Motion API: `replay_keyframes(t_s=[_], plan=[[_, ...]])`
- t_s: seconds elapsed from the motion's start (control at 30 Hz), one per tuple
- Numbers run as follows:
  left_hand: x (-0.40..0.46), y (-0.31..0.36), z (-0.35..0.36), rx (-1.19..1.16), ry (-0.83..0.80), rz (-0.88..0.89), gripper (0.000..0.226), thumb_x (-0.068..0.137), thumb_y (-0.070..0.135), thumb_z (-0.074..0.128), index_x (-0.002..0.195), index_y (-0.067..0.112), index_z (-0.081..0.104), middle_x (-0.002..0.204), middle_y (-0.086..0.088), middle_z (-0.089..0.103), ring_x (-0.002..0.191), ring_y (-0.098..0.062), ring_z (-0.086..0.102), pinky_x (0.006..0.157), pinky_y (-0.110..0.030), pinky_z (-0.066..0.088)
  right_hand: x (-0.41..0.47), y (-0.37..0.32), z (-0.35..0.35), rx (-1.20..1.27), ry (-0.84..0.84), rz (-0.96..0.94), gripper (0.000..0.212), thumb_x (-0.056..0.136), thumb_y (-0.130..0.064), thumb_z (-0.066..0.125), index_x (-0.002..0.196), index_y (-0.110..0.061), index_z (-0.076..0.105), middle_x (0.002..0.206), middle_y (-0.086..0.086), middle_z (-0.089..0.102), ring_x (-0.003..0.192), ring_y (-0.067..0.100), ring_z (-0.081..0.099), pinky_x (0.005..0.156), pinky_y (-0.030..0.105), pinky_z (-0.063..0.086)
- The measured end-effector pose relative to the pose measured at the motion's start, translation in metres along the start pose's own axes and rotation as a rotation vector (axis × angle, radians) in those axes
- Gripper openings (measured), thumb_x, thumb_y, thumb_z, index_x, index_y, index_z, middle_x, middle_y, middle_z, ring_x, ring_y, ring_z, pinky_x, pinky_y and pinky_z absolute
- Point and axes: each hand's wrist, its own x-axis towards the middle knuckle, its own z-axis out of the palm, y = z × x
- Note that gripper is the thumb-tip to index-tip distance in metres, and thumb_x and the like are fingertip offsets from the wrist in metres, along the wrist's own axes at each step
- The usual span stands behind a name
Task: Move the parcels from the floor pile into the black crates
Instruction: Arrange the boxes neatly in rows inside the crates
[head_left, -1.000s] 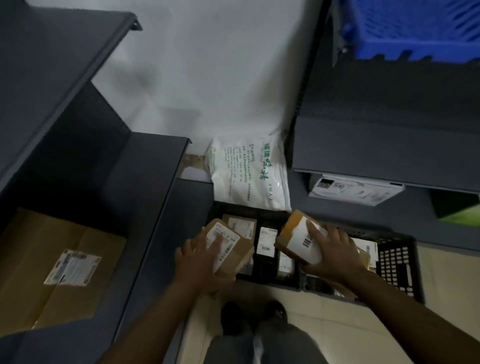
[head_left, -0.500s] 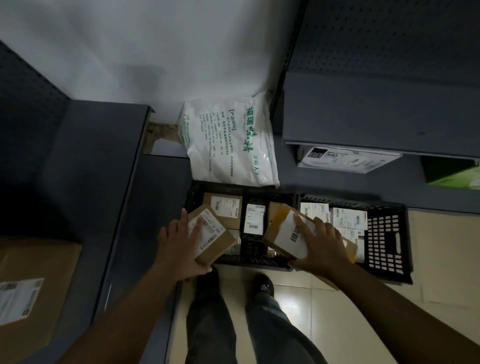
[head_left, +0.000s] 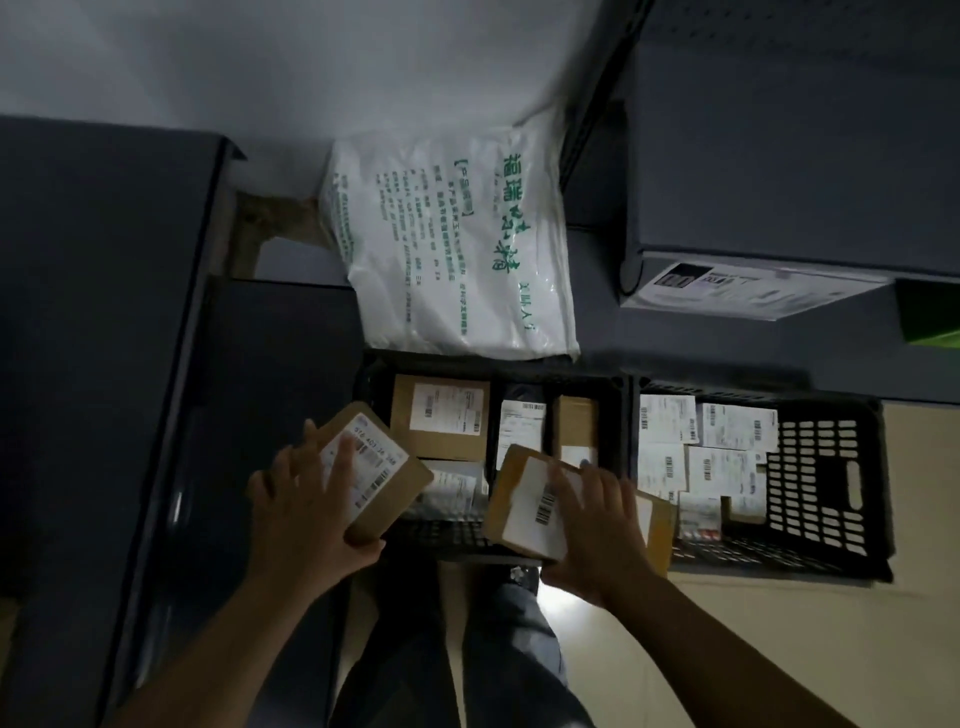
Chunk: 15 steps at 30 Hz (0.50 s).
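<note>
Two black crates stand side by side on the floor; the left crate (head_left: 621, 387) and the right crate (head_left: 831, 467) each hold several labelled parcels. My left hand (head_left: 306, 514) grips a small brown parcel (head_left: 384, 486) with a white barcode label, at the left crate's near left corner. My right hand (head_left: 597, 530) grips a larger brown parcel (head_left: 524, 499) with a white label, held over the near rims where the two crates meet.
A white printed sack (head_left: 452, 249) leans against the wall behind the left crate. Dark grey shelving (head_left: 104, 338) stands on the left, and another shelf unit (head_left: 779, 156) on the right carries a white box (head_left: 748, 296). My legs and shoes are below, on pale floor tiles.
The view has tilted down and closer to the crates. Both hands keep their parcels and have come lower toward the crates' near rims.
</note>
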Motion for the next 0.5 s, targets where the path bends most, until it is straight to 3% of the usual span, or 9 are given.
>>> replay_keyframes(t_s=[0.13, 0.2, 0.27, 0.37, 0.5], plan=[[0.046, 0.011, 0.05, 0.011, 0.018, -0.013, 0.137, 0.031, 0.08, 0.073, 0.143, 0.009, 0.038, 0.147, -0.031, 0.029, 0.114, -0.05, 0.042, 0.085, -0.062, 0.036, 0.071, -0.014, 0.073, -0.031, -0.01, -0.037, 0.138, 0.032, -0.085, 0.068, 0.146, -0.018, 0.031, 0.131, 0.024, 0.053, 0.116, 0.045, 0.054, 0.098, 0.058, 0.04], [0.068, 0.018, 0.071, 0.021, 0.059, -0.03, 0.134, 0.038, 0.083, 0.067, 0.146, 0.012, 0.032, 0.151, -0.027, 0.022, 0.118, -0.047, 0.038, 0.089, -0.059, 0.033, 0.105, -0.02, 0.11, -0.038, -0.04, -0.049, 0.141, 0.025, -0.081, 0.073, 0.145, -0.016, 0.035, 0.128, 0.026, 0.055, 0.112, 0.046, 0.057, 0.094, 0.058, 0.044], [0.085, 0.023, 0.092, 0.024, 0.09, -0.05, 0.132, 0.044, 0.086, 0.061, 0.15, 0.016, 0.021, 0.154, -0.025, 0.014, 0.123, -0.044, 0.033, 0.093, -0.056, 0.029, 0.133, -0.028, 0.142, -0.038, -0.05, -0.07, 0.144, 0.033, -0.075, 0.078, 0.149, -0.018, 0.015, 0.138, 0.03, 0.044, 0.122, 0.05, 0.047, 0.102, 0.061, 0.035], [0.101, 0.021, 0.123, 0.035, 0.101, -0.039, 0.132, 0.05, 0.086, 0.058, 0.152, 0.018, 0.01, 0.156, -0.023, 0.004, 0.128, -0.042, 0.026, 0.097, -0.054, 0.025, 0.163, -0.039, 0.18, -0.058, -0.078, -0.125, 0.128, 0.069, -0.068, 0.068, 0.143, -0.028, -0.029, 0.156, 0.027, -0.003, 0.143, 0.047, 0.002, 0.115, 0.058, -0.002], [0.112, 0.005, 0.158, 0.001, 0.142, -0.076, 0.128, 0.049, 0.086, 0.052, 0.151, 0.017, 0.014, 0.155, -0.023, 0.009, 0.124, -0.043, 0.027, 0.095, -0.056, 0.025, 0.199, -0.061, 0.216, -0.068, -0.077, -0.196, 0.124, 0.076, -0.063, 0.066, 0.143, -0.028, -0.033, 0.157, 0.024, -0.013, 0.145, 0.043, -0.006, 0.115, 0.054, -0.008]])
